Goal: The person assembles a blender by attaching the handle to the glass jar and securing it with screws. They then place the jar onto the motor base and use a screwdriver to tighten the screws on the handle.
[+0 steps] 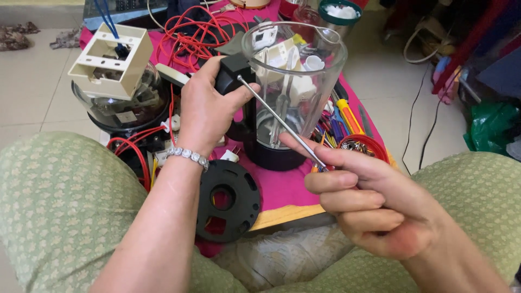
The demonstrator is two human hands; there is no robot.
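Left hand grips the clear blender jar's black handle; right hand, nearer than the jar, pinches a screwdriver pointing at that handle.

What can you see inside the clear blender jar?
Through the clear blender jar wall, white plastic parts show, though some may lie behind it. The left hand grips its black handle. The jar's bottom is hidden by the dark base.

Bare forearms, a silver beaded bracelet, green flower-patterned trousers.
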